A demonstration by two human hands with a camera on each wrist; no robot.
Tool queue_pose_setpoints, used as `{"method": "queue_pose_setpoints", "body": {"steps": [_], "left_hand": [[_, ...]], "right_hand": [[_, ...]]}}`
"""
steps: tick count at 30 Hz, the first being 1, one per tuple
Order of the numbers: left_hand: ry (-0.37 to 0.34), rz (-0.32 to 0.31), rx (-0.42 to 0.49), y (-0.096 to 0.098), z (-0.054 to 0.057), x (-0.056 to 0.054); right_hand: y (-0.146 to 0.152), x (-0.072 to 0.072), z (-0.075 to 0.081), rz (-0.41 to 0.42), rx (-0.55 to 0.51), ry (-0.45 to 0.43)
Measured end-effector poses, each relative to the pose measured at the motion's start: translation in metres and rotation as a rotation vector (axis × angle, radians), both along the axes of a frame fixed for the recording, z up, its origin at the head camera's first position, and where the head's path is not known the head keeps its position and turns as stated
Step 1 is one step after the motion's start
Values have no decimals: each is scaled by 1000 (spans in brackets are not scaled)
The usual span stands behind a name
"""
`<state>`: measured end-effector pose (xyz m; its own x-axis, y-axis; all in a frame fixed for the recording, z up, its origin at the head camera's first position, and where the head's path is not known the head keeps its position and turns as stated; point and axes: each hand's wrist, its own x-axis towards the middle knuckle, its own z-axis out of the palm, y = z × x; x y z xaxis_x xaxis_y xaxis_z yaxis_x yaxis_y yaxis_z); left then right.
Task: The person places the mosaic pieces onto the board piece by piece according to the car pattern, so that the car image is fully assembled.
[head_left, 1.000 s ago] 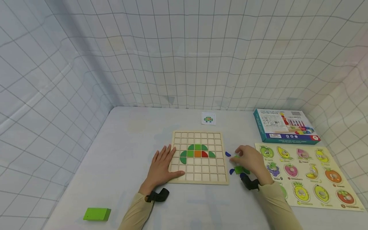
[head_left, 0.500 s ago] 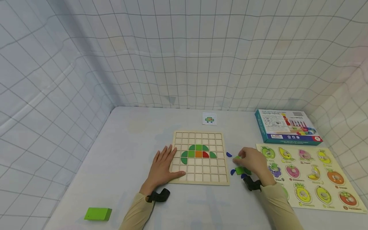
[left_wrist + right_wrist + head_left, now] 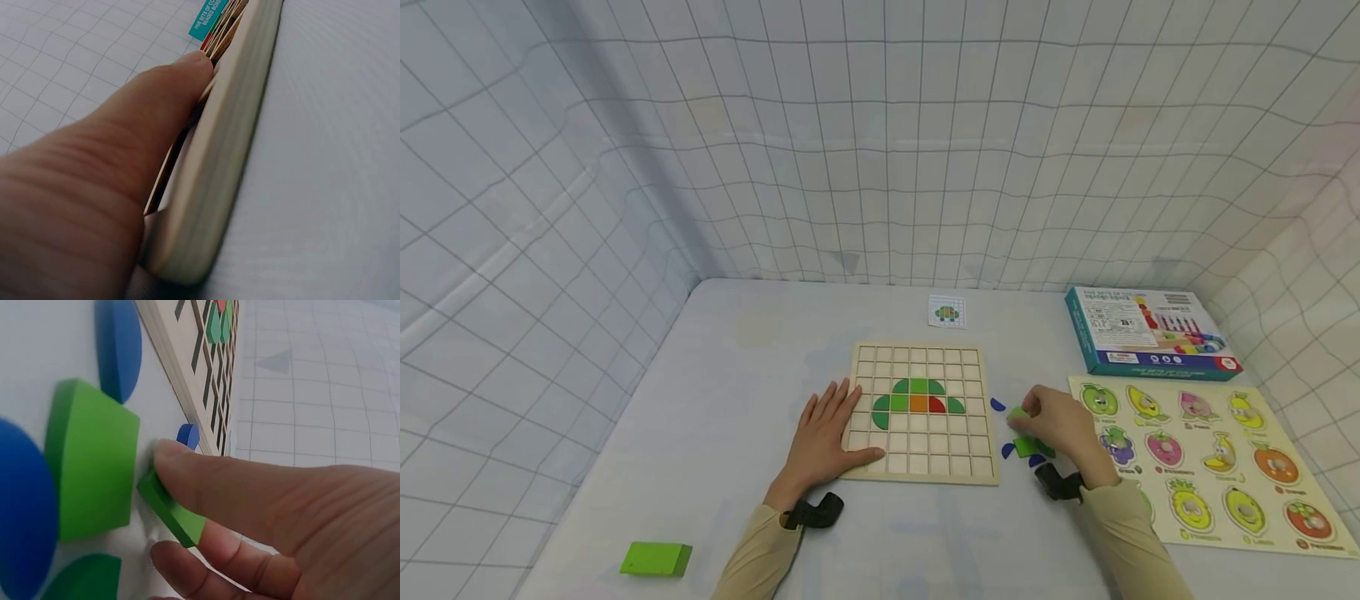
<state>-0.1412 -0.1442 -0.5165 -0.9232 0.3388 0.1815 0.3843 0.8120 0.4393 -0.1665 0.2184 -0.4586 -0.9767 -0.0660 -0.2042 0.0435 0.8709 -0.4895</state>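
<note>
Green tile point(image 3: 175, 515) is pinched between thumb and fingers of the right hand point(image 3: 1063, 422), off the right edge of the board point(image 3: 917, 478). The left hand point(image 3: 822, 443) is spread wide at the board's left edge, its thumb laid over the near corner. Room between board and fruit sheet point(image 3: 1219, 483) is narrowed by blue pieces point(image 3: 997, 404); broad worktop point(image 3: 760, 350) is offered leftward, towards the green block point(image 3: 655, 559). Past the far edge, a card point(image 3: 947, 311) is seen. The board's thick, rounded side is shown only from the left wrist; from the right, the tile's tilt is revealed, partly hidden by fingers overhead.
</note>
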Motion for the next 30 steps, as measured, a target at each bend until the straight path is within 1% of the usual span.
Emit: {"method": "queue_pose_setpoints", "body": {"steps": [3, 9, 16, 23, 26, 30], "left_hand": [[0, 3, -3, 0, 0, 0], [11, 3, 5, 0, -1, 1], [12, 3, 10, 0, -1, 0], [12, 7, -4, 0, -1, 0], [3, 12, -14, 0, -1, 0], [-21, 19, -29, 0, -1, -1]], "right_hand": [[0, 1, -1, -3, -17, 14], [2, 4, -3, -1, -49, 85], [-1, 7, 1, 8, -86, 168], [-16, 11, 7, 31, -113, 256], [-26, 13, 10, 45, -121, 294], [-42, 15, 11, 69, -146, 319]]}}
